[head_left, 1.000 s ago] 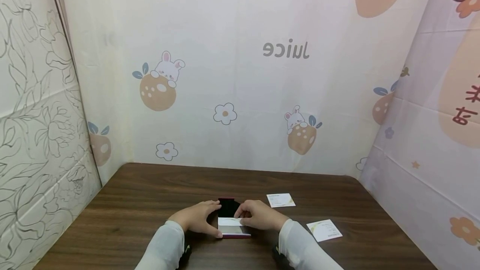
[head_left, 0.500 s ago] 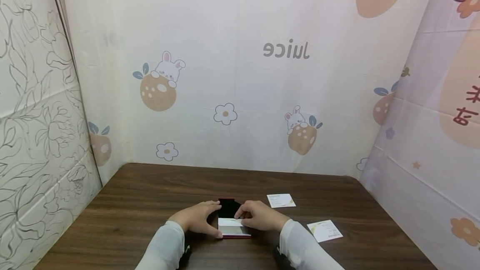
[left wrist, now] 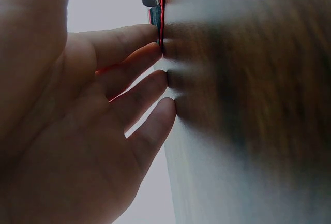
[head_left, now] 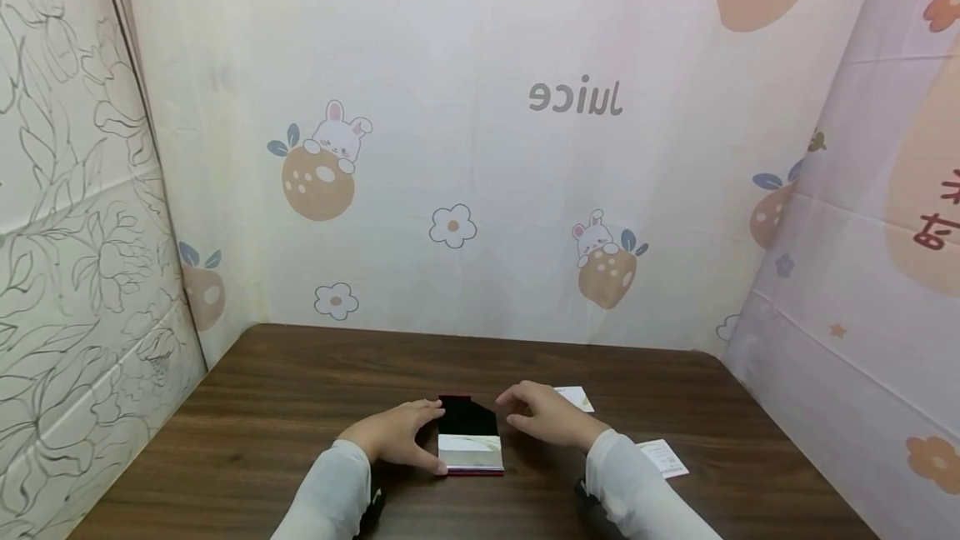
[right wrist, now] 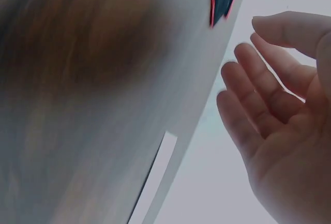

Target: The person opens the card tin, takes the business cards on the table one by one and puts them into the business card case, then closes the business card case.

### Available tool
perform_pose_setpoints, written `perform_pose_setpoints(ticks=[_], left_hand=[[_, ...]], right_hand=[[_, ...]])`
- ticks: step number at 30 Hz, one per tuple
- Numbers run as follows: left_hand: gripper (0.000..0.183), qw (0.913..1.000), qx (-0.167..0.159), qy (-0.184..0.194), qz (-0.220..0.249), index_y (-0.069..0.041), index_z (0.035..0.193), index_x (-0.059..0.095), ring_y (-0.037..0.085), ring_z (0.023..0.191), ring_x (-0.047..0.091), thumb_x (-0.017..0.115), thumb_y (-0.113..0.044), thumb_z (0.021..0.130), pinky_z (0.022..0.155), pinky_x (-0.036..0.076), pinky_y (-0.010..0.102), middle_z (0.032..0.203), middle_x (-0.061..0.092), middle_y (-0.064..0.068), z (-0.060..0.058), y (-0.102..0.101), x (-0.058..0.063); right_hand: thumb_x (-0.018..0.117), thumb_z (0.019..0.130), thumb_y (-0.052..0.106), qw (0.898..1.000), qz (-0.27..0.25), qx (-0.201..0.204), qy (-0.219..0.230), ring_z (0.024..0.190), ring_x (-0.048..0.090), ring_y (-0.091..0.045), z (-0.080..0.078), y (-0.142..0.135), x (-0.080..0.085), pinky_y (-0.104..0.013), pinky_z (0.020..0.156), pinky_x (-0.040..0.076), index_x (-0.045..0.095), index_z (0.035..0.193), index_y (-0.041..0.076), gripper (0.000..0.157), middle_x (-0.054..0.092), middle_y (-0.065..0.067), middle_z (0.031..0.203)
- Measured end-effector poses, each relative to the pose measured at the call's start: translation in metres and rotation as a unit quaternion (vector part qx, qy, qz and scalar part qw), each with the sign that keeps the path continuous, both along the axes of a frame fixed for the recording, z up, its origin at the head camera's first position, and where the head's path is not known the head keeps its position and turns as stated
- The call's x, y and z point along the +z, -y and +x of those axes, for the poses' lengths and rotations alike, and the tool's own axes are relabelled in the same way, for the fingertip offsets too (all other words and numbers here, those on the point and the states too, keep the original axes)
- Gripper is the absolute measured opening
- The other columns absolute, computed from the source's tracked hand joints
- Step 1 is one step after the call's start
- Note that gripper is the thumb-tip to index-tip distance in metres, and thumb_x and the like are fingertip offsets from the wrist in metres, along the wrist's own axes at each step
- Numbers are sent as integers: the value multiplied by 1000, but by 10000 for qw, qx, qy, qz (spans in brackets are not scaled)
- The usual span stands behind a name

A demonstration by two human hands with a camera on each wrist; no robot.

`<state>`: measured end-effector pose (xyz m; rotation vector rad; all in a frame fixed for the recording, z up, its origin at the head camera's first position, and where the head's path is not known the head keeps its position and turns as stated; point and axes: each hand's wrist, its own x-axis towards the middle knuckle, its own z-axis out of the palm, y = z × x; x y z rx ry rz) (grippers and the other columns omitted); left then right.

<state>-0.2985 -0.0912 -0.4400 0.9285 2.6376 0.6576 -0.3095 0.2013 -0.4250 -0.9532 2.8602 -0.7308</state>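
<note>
A flat black business card holder with red edges lies opened out on the table. Across its near half sits a white business card under a band that looks clear or silvery. My left hand rests along the holder's left side, thumb at the near corner and forefinger near the far edge. In the left wrist view its other fingertips rest on the table. My right hand hovers to the right of the holder, fingers loosely bent, nothing between them.
Two white business cards lie on the right of the brown wooden table: the far card, partly behind my right hand, and the near card, partly behind the sleeve. Printed curtains surround the table on three sides.
My right hand has let go of the card in the holder and moved right and slightly away, overlapping the loose cards more. My left hand and the holder stay in place.
</note>
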Motion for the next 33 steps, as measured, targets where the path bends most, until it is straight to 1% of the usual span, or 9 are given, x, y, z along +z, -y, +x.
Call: perform_pose_setpoints(ticks=[4, 6, 8, 13, 16, 21, 25, 29, 33], left_hand=[[91, 10000, -41, 2, -3, -11, 142, 38, 28, 134, 27, 69, -60, 72, 105, 32, 54, 149, 32, 10, -1, 0, 0], [91, 10000, -43, -16, -2, -11, 142, 38, 28, 134, 27, 69, -60, 72, 105, 32, 54, 149, 32, 9, -1, 0, 0], [91, 10000, -45, -35, 4, -11, 142, 38, 28, 133, 27, 69, -60, 72, 105, 33, 53, 149, 32, 9, -2, 0, 0], [91, 10000, -50, -45, -11, -11, 142, 39, 28, 133, 27, 69, -60, 72, 105, 32, 53, 149, 33, 9, -1, 0, -1], [91, 10000, -32, -41, -21, -11, 142, 39, 28, 133, 27, 68, -61, 72, 105, 33, 53, 149, 33, 9, -1, 1, -1], [90, 10000, 15, -26, -32, -11, 142, 39, 28, 133, 27, 69, -60, 72, 105, 32, 54, 149, 33, 10, 0, 1, 0], [90, 10000, 18, -42, -56, -11, 142, 39, 28, 133, 28, 69, -59, 72, 105, 32, 54, 148, 34, 10, 1, 1, 2], [90, 10000, -9, -40, -31, -10, 141, 39, 29, 133, 28, 69, -59, 72, 105, 32, 54, 148, 34, 11, 3, 0, 4], [90, 10000, 4, -7, -13, -9, 141, 39, 29, 133, 28, 70, -58, 72, 105, 32, 54, 148, 34, 11, 4, -1, 5]], right_hand=[[64, 87, 18, 9987, 164, -295, -378, 102, 54, -18, -5, -16, 3, -46, 88, 49, 60, 116, 8, 31, 60, -4, 113], [64, 87, 18, 9977, 184, -472, -447, 109, 51, -24, -8, -23, 4, -51, 92, 46, 59, 118, 5, 35, 59, -10, 117], [65, 86, 19, 9957, 224, -751, -485, 114, 48, -28, -11, -30, 4, -53, 95, 43, 57, 120, 4, 38, 57, -12, 121], [66, 85, 24, 9867, 494, -1424, -604, 116, 46, -28, -16, -45, 0, -50, 94, 44, 58, 122, 7, 41, 56, -10, 123], [65, 85, 25, 9837, 657, -1539, -657, 115, 47, -28, -19, -52, 0, -50, 93, 44, 58, 121, 7, 41, 56, -9, 122], [62, 86, 29, 9824, 885, -1590, -432, 116, 45, -32, -26, -60, 3, -54, 94, 42, 56, 123, 6, 44, 55, -11, 124], [58, 88, 35, 9809, 1104, -1599, 31, 118, 43, -37, -32, -62, 5, -59, 95, 39, 53, 129, 6, 50, 51, -15, 129], [55, 89, 38, 9774, 1286, -1616, 449, 121, 40, -40, -35, -64, 5, -61, 96, 37, 50, 132, 7, 54, 47, -19, 134], [56, 87, 41, 9751, 1421, -1606, 559, 119, 39, -42, -35, -66, 3, -61, 95, 37, 54, 130, 8, 54, 46, -20, 133]])
